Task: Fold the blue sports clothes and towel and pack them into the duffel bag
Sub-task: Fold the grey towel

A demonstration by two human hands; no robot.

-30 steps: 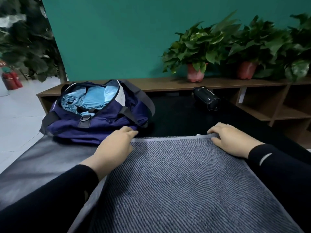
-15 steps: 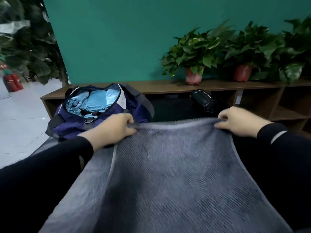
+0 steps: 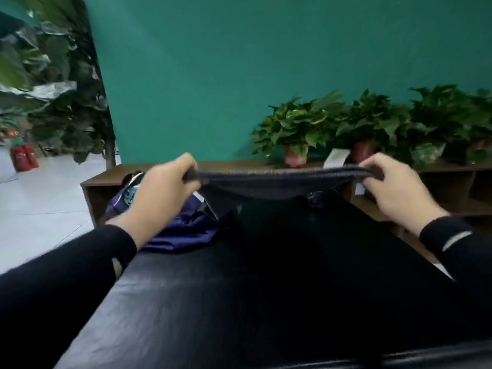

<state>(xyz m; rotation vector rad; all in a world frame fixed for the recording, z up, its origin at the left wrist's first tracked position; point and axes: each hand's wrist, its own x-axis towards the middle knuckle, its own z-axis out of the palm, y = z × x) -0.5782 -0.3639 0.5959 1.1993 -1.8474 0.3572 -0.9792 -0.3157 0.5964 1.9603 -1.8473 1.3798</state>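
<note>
Hanging in the air as a dark grey towel (image 3: 277, 179), stretched flat and seen almost edge-on, sagging a little in the middle. Gripped at its left end by the left hand (image 3: 162, 193), fingers curled round the bunched edge. Pinched at its right end by the right hand (image 3: 394, 187), fingers and thumb closed on the cloth. Held well above the black padded table (image 3: 239, 302), level with the top of the wooden shelf unit (image 3: 111, 179) behind. Black sleeves on both forearms, the right one marked with a short pale stripe.

Lying on the far left part of the table, below and behind the left hand, a navy duffel bag (image 3: 186, 225), largely hidden by that hand. Showing at its open mouth only a small patch of light blue clothes (image 3: 129, 194); how much is packed inside, cannot tell. Just under the towel's right half, a small dark object on the table, too blurred to name.

Standing along the shelf top beyond the towel, potted green plants (image 3: 295, 129) in reddish pots, against a teal wall (image 3: 239, 62). Off to the far left, a larger leafy plant (image 3: 53, 89), two red fire extinguishers (image 3: 24, 158) on a pale tiled floor.
</note>
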